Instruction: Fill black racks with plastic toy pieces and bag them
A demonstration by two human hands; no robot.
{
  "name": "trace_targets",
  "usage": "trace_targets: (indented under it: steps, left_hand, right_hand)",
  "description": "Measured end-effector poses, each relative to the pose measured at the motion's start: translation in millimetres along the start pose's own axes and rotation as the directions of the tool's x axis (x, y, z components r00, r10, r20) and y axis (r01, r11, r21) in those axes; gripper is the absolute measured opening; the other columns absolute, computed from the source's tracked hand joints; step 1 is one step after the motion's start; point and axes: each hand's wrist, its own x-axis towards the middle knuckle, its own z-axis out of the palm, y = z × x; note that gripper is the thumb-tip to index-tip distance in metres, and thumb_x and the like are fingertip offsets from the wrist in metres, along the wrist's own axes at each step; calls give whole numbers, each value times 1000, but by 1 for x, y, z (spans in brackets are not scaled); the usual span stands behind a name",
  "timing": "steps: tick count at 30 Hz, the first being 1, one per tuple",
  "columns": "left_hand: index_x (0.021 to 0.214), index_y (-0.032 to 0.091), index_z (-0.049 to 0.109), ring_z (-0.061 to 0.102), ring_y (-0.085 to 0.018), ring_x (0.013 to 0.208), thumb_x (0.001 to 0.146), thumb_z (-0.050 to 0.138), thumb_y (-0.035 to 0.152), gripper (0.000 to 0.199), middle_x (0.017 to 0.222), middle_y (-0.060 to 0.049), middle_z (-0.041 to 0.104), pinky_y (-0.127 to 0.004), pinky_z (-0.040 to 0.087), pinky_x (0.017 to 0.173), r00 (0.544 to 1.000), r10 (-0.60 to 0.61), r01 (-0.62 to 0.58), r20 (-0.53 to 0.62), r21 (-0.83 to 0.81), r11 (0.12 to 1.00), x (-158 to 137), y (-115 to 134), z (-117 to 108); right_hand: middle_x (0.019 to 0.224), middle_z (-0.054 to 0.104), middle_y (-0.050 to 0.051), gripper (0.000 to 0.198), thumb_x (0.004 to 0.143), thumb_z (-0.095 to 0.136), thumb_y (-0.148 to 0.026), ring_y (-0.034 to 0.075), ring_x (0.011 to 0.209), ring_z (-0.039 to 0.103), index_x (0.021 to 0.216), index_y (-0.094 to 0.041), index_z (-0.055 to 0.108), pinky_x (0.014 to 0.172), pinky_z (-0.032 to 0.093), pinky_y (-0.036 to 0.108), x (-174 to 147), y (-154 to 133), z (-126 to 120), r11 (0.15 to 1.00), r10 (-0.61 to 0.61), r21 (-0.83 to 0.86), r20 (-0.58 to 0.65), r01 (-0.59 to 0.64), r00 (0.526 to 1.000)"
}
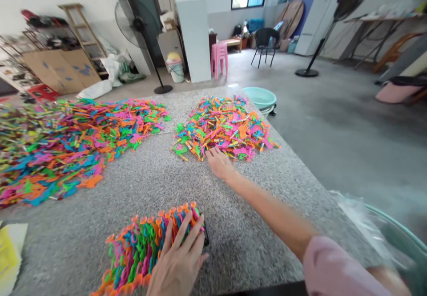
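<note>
My left hand (180, 256) lies with fingers stretched and apart on the right end of a packed row of small plastic toys (143, 242). The row is pink, green, blue and orange, with orange cup-like tips along its far side. A dark edge (206, 233) shows at the row's right end. My right hand (220, 164) reaches forward to the near edge of a loose pile of similar bright toys (230, 129), some of them gun-shaped. Its fingers look extended at the pile, though slightly blurred, and no toy can be seen in them.
A larger heap of coloured toys (76, 140) spreads over the left of the speckled stone table (140, 184). Yellow-and-white paper (11, 256) lies at the left front. Beyond the table's right edge stand a turquoise basin (260, 95) and a tub with clear plastic (376, 229).
</note>
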Motion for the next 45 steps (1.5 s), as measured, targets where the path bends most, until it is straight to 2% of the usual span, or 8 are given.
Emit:
trace_targets:
  steps: [10,18,23,29,34,37,40,45]
  left_hand:
    - [101,26,67,39,-23,137,92,52,50,30,143,5,54,-48,-6,122,1000,2,-2,-19,15,1000,-10,1,19]
    - [108,24,66,42,-23,136,95,51,41,26,139,0,58,-49,19,121,997,-28,32,74,-51,998,-3,5,0]
    - [107,24,66,44,-22,135,94,54,42,25,132,-1,63,-50,10,122,990,-109,121,88,-135,983,-1,10,0]
    - [111,22,65,41,-24,137,96,50,34,24,137,-2,60,-51,17,121,973,-118,156,199,-188,970,3,6,-11]
    - [113,20,64,39,-28,139,96,51,31,24,142,-7,55,-56,25,117,957,-71,132,280,-206,970,8,1,-21]
    - [115,20,63,34,-28,142,96,49,26,25,144,-8,52,-57,24,116,945,-66,146,320,-233,961,10,1,-26]
    - [121,19,60,34,-28,141,96,46,20,29,143,-9,52,-59,24,116,937,-71,155,341,-228,961,11,2,-30]
    - [125,17,58,39,-29,138,95,46,18,32,138,-11,55,-59,30,114,941,-89,169,325,-227,959,13,3,-31]
  right_hand:
    - [138,51,17,22,91,51,-11,26,123,44,108,-13,64,96,42,41,84,-12,18,863,-466,-166,100,477,879]
    - [124,59,20,25,94,43,-10,25,110,54,107,-11,65,86,51,38,-8,-32,25,886,-405,-169,172,432,898]
    - [114,62,28,36,91,39,-4,28,93,63,122,0,56,66,55,35,-88,-53,6,930,-190,-251,297,268,936]
    - [128,57,22,36,93,37,-5,20,87,65,124,-8,56,64,55,29,-73,-29,-17,850,-399,-194,368,489,840]
    - [109,64,13,28,97,37,-10,21,104,60,95,-11,65,74,52,27,-55,8,-25,739,-579,-48,466,672,669]
    - [104,65,12,22,93,42,-7,19,98,61,93,-12,63,78,49,27,-76,28,-32,860,-467,22,435,510,770]
    - [93,66,7,16,88,52,-12,16,82,63,103,-15,58,75,48,26,-117,22,-35,969,-174,229,385,89,906]
    - [92,65,1,29,87,51,-16,11,67,62,116,-19,49,64,49,23,-188,-57,-17,519,143,749,399,-412,906]
